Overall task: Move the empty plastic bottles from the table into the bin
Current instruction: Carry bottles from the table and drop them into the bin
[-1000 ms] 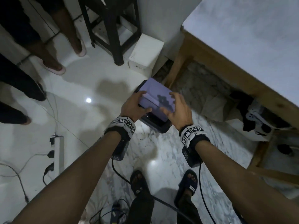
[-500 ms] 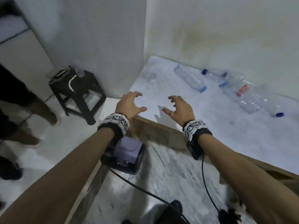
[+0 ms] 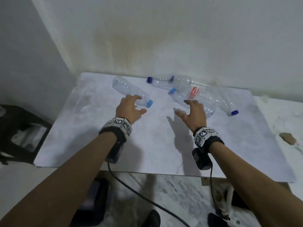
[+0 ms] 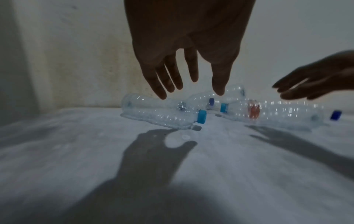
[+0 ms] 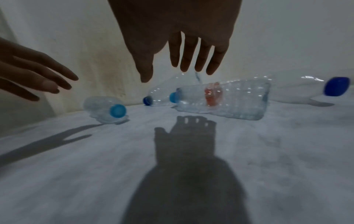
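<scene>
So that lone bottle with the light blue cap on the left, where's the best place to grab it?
Probably around its ribbed middle, from above. The bottle lies flat on the table, apart from the others, with its light blue cap toward the person. The left hand is open above it, fingers spread.

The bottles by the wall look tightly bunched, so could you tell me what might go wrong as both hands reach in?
1. The right hand hovers open over a cluster where the red-label bottle lies against others; lifting one may roll its neighbours.
2. The left hand nears the lone bottle, which lies on its side and could roll away from a loose grip.
</scene>
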`<move>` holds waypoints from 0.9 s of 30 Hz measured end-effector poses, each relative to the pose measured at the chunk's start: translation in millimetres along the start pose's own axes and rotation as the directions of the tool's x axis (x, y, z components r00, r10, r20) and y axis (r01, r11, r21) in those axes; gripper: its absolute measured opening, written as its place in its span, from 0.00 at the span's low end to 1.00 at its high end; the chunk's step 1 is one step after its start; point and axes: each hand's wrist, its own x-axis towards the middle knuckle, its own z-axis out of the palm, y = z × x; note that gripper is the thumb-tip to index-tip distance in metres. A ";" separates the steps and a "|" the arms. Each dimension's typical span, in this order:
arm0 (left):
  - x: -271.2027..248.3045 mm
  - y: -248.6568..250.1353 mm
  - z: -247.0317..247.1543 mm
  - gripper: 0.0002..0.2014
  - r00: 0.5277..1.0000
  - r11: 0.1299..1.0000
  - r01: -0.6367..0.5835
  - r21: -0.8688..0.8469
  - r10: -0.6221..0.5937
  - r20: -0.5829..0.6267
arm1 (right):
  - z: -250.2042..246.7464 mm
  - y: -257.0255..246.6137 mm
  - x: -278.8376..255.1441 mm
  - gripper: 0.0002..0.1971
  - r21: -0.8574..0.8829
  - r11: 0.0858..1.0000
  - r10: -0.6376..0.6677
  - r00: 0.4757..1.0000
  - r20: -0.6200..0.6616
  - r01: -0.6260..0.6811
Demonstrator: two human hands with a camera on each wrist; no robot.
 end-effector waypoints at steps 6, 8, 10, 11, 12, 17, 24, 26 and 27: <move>64.6 3.0 18.6 0.33 0.978 0.920 -0.195 0.340 0.156 0.140 | -9.0 67.4 39.0 0.36 -0.103 0.989 0.101 0.993 -0.062 -0.107; 80.7 -0.2 19.0 0.36 0.971 0.878 -0.223 0.423 0.163 0.173 | -9.0 80.8 44.4 0.37 -0.105 0.986 0.119 0.991 -0.067 -0.125; 94.7 -5.3 19.9 0.41 0.959 0.826 -0.251 0.504 0.141 0.246 | -6.5 89.1 47.4 0.38 -0.116 0.982 0.144 0.989 -0.044 -0.149; 100.6 -7.7 20.1 0.42 0.950 0.801 -0.263 0.538 0.117 0.289 | -4.6 91.8 48.1 0.39 -0.120 0.980 0.158 0.987 -0.024 -0.159; 106.2 -10.0 20.5 0.43 0.942 0.778 -0.273 0.565 0.096 0.322 | -2.3 94.3 48.6 0.40 -0.118 0.978 0.172 0.985 -0.005 -0.171; 121.1 -16.7 25.7 0.35 0.935 0.740 -0.317 0.593 0.141 0.324 | 7.1 94.7 47.7 0.38 -0.154 0.969 0.201 0.979 0.028 -0.194; 108.1 -17.0 24.5 0.32 0.912 0.714 -0.402 0.574 0.260 0.316 | 19.9 61.6 22.0 0.39 -0.158 0.962 0.234 0.971 0.051 -0.223; 104.3 -15.2 17.5 0.32 0.903 0.719 -0.428 0.548 0.310 0.298 | 21.4 47.7 11.3 0.39 -0.123 0.964 0.242 0.970 0.035 -0.236; 102.4 -13.4 12.4 0.33 0.900 0.725 -0.435 0.534 0.329 0.287 | 20.4 40.2 6.0 0.39 -0.098 0.965 0.246 0.969 0.026 -0.243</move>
